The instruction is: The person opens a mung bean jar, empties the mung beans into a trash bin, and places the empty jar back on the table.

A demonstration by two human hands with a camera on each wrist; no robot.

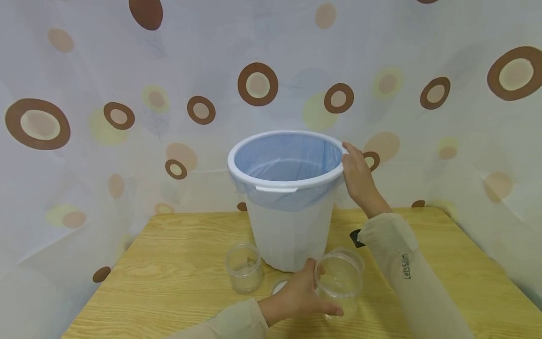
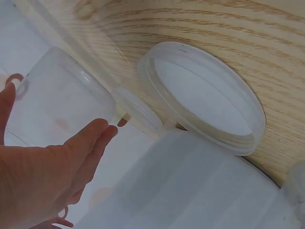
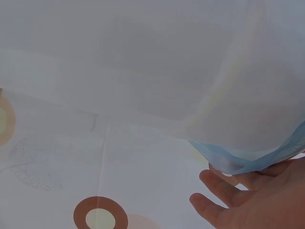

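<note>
In the head view, a white trash bin (image 1: pixel 292 230) with a thin blue liner (image 1: pixel 292 200) folded over its rim stands upright on the table. My right hand (image 1: pixel 360 176) touches the right side of that rim. In the right wrist view, its fingers (image 3: pixel 217 207) stretch out fairly straight beside the liner. In front of the bin, my left hand (image 1: pixel 300 292) holds a clear plastic jar (image 1: pixel 345 287), thumb on the near side and fingers behind. The left wrist view shows the jar (image 2: pixel 62 100) between thumb and fingers.
Left of the bin stands a second clear jar (image 1: pixel 244 273). A round translucent lid (image 2: pixel 200 95) lies near the bin's base, and a smaller-looking lid (image 2: pixel 138 109) shows beyond the held jar. A dark tag (image 1: pixel 357 238) hangs by the right sleeve. Patterned sheeting (image 1: pixel 211 155) surrounds the wooden table (image 1: pixel 178 268).
</note>
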